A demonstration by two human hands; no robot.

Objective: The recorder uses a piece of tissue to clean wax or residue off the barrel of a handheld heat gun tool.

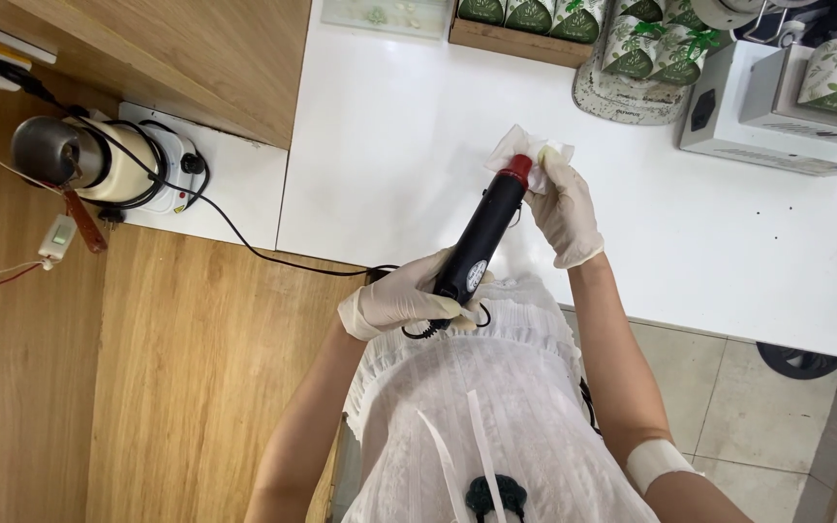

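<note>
White counter (728,252) edge near hands

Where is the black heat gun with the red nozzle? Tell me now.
The black heat gun with the red nozzle is mid-frame in the head view, over the white table edge, handle in the gloved left hand, nozzle against the white cloth held by the gloved right hand.

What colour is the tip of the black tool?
Red tip on the black handheld tool, head view.

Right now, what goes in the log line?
left hand: grips black tool | right hand: white cloth on red tip | white table
</note>
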